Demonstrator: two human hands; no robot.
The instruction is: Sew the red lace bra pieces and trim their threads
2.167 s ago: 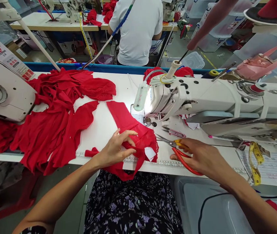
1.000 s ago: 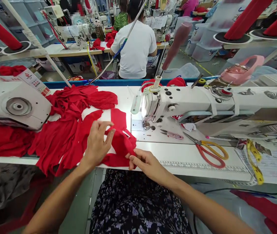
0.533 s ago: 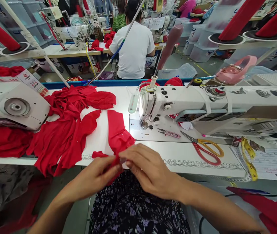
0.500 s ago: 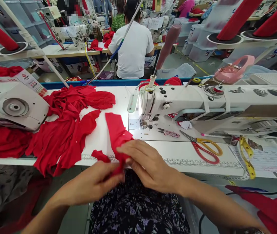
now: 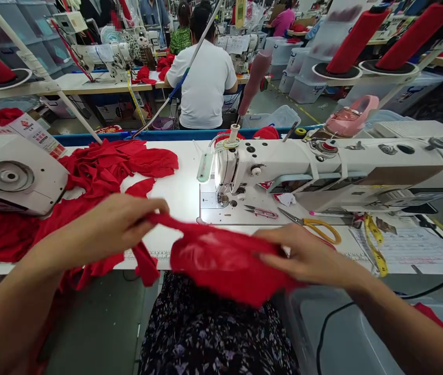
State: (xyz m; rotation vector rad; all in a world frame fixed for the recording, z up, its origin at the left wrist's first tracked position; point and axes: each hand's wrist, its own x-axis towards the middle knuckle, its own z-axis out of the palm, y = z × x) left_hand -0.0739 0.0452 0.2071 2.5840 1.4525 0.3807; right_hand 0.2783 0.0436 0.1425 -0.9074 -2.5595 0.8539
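Observation:
A red fabric piece [image 5: 221, 260] is stretched between my two hands in front of the table edge, blurred by motion. My left hand [image 5: 133, 221] pinches its left end, and a narrow red strip dangles below that hand. The other end is gripped by my right hand [image 5: 295, 255], fingers closed on the cloth. Behind the fabric stands a white sewing machine [image 5: 276, 161], its needle area left of centre. On the left of the table lies a heap of red fabric [image 5: 104, 166], partly hidden by my left forearm.
Small thread snips [image 5: 262, 212] and yellow-handled scissors [image 5: 320, 229] lie by the machine. A yellow tape measure [image 5: 375, 245] rests on papers [image 5: 412, 250] at right. Another machine [image 5: 14, 174] stands at left. A grey plastic bin [image 5: 342, 323] is below right. A person in white [image 5: 207, 78] sits ahead.
My hands have moved apart, the left up and leftward, the right to the right. The red fabric has lifted off the table and spread between them. The view has shifted slightly right.

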